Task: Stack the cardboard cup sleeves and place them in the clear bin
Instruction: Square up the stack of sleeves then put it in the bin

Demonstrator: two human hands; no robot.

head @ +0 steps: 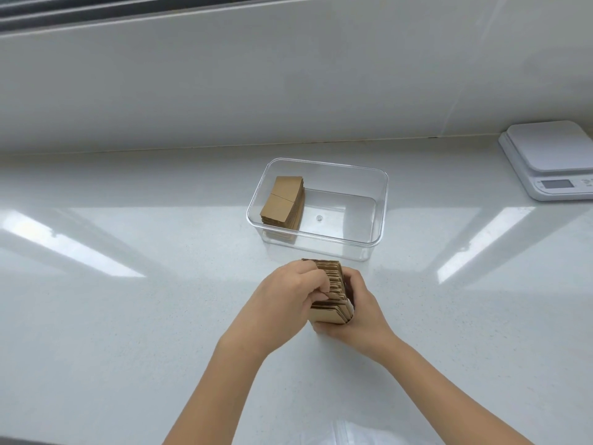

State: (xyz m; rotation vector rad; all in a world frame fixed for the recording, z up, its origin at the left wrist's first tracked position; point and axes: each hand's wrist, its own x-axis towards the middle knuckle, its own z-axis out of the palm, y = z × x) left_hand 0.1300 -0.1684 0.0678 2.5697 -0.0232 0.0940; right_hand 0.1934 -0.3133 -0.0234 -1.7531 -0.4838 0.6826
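A clear plastic bin [380, 207] stands on the white counter, just beyond my hands. Inside it, against the left wall, lies a flat stack of brown cardboard cup sleeves [284, 200]; the right part of the bin holds nothing. Nearer to me, a second bundle of sleeves [332, 292] stands on edge on the counter. My left hand [285, 300] presses on its left side with fingers curled over the top edges. My right hand [362, 308] clasps its right side and near end.
A white kitchen scale [552, 155] sits at the far right against the wall. The pale wall [288, 75] rises directly behind the bin. A clear plastic bag [356, 431] lies at the counter's near edge between my forearms.
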